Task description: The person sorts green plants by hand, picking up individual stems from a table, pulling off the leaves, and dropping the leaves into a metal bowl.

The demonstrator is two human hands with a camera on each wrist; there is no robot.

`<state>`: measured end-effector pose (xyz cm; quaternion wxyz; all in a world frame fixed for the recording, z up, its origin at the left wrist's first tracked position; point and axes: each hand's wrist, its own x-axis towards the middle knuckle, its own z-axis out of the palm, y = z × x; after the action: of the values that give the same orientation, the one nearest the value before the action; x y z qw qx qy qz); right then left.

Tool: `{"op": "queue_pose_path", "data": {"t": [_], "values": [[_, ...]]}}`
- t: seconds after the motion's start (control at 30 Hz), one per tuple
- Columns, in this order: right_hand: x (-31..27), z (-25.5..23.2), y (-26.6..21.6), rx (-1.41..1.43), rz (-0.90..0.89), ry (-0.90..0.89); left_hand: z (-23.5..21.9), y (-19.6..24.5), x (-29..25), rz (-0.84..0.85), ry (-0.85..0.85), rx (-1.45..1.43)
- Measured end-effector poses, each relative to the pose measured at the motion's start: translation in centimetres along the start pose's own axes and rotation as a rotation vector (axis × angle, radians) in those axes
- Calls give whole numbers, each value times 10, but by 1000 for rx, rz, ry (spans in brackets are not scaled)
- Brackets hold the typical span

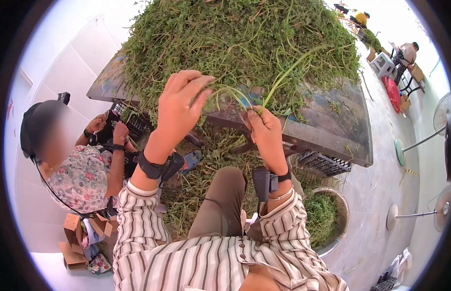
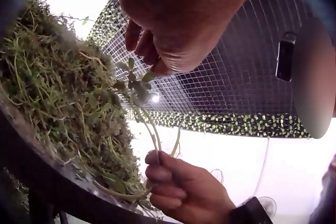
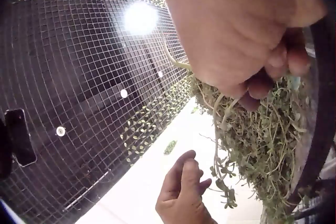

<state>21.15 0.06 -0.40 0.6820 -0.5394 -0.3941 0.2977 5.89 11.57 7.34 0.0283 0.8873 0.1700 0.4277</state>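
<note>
At frame centre, green stem (image 1: 283,77) pinched in right hand (image 1: 266,133) fingers (image 1: 258,115), left hand (image 1: 179,109) fingers (image 1: 198,89) relaxed beside sprig tips, herb heap (image 1: 240,43) on surface (image 1: 332,131) behind.

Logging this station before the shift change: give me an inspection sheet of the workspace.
Surface: dark worn table, heaped with a pile of green herbs.
Job's things: herb stems held at the table's front edge.
Clutter: plant scraps on the floor; metal basin of greens; black crates.
Grippers: right hand pinches the stems; left hand at the leafy tips, fingers loosely bent.
Cables: nothing seen.
Surroundings: a seated person on the left; standing fans; more workers far off.
</note>
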Motion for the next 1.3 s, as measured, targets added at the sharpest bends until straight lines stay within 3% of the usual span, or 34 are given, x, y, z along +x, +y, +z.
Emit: {"op": "queue_pose_path", "data": {"t": [0.2, 0.27, 0.4, 0.47, 0.5, 0.6, 0.73, 0.8, 0.83, 0.87, 0.93, 1.0, 1.07, 1.13, 1.17, 1.3], "values": [[-2, 5, -1, -44, 3, -93, 22, -5, -2, 153, -112, 59], [-4, 4, -6, -40, 42, -76, 25, -12, -7, 117, -348, -20], [-7, -5, -16, 40, 84, -59, 15, -9, -22, 109, -429, -103], [-9, -11, -21, -52, 97, -174, -2, -4, -27, 149, -597, -106], [-9, -12, -14, -106, 16, -219, -10, -4, -28, 144, -600, -106], [-16, -5, -25, -146, 38, -366, -34, -5, -34, 258, -526, -24], [-16, -7, -20, -137, 6, -360, -62, -20, -53, 265, -579, 101], [-10, -28, -13, -74, -143, -155, -79, -50, -73, 92, -415, 305], [-10, -46, -29, 80, 131, -8, -96, -57, -78, -668, -220, -53], [-5, -62, -27, 216, 86, 79, -111, -56, -76, -1403, 3, -428], [3, -70, -25, 518, 94, 196, -132, -27, -66, -664, 4, 207], [3, -59, -15, 492, 101, 267, -125, -59, -95, -650, 89, 173], [1, -54, 0, 632, 36, 216, -108, -58, -106, -696, 4, 20], [-12, -62, -20, 646, 78, 192, -98, -53, -110, -883, -40, -297], [-25, -74, -27, 635, 67, 240, -91, -56, -113, -863, -76, -327], [-91, -141, -40, 282, -16, 725, -67, -55, -120, -784, -78, -455]]}}
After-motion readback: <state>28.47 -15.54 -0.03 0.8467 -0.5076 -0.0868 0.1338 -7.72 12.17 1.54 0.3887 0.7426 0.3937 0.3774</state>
